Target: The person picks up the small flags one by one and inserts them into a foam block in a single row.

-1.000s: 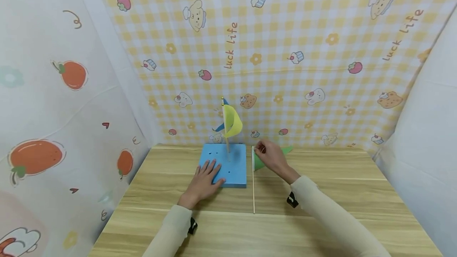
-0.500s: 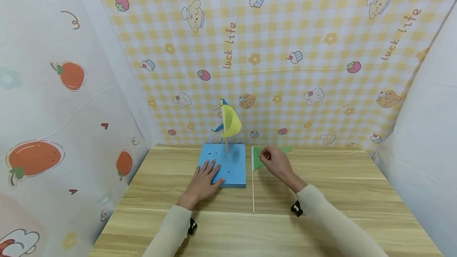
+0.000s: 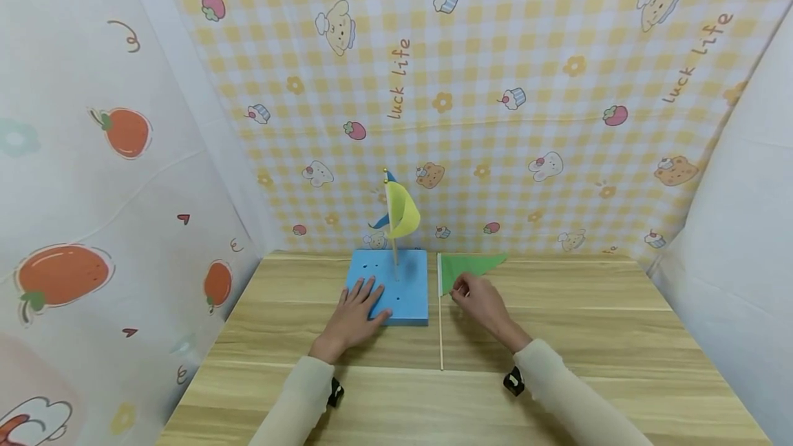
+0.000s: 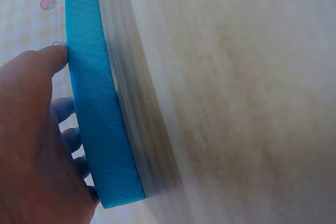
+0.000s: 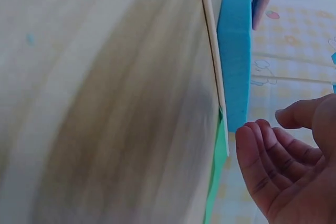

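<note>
My left hand (image 3: 354, 312) rests on the near left part of a blue foam block (image 3: 410, 301), its fingers spread over the top. In the left wrist view the thumb (image 4: 55, 56) lies at the block's edge. A yellow flag (image 3: 404, 212) on a thin stick stands upright in the block, with a blue flag (image 3: 380, 221) behind it. Right of the block, a green triangular flag (image 3: 455, 270) on a wooden stick (image 3: 441, 336) lies on the table. My right hand (image 3: 486, 305) hovers beside the flag's lower corner; the right wrist view shows thumb and loosely bent fingers apart, holding nothing.
The block has several small holes (image 3: 398, 299) in its top. The wooden table (image 3: 588, 363) ends at a yellow checked cloth (image 3: 483, 129) behind, with white cloth (image 3: 737, 226) at the right and a printed cloth (image 3: 155, 226) at the left.
My right hand has moved down from the top of the green flag's pole edge to its lower corner. The left hand stays on the block, and the flags keep their places.
</note>
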The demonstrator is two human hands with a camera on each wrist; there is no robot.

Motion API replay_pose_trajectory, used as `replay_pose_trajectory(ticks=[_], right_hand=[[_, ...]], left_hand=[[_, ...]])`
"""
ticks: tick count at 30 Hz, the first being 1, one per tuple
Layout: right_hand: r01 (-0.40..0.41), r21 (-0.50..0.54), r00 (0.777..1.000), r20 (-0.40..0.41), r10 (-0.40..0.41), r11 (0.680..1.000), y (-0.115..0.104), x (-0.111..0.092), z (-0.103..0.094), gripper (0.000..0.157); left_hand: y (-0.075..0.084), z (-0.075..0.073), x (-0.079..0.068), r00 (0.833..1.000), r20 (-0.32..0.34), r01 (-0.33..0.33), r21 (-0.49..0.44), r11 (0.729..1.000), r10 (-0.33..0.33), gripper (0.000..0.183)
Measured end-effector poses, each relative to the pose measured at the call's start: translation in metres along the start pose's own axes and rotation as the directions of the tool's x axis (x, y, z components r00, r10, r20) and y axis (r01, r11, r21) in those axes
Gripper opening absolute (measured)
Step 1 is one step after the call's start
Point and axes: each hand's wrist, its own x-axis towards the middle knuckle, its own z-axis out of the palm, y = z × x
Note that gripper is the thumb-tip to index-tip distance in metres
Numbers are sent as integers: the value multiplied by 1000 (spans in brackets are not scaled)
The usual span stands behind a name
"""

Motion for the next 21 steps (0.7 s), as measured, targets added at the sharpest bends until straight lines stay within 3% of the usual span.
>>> replay_pose_trajectory(ticks=[13, 21], right_hand=[[-2, -106, 996, 85, 11, 994, -1, -16, 24, 11], [-35, -131, 994, 97, 48, 991, -6, -16, 32, 29]], left_hand=[[2, -1, 0, 999, -28, -36, -12, 999, 36, 68], [2, -1, -1, 999, -28, -35, -14, 999, 35, 68]])
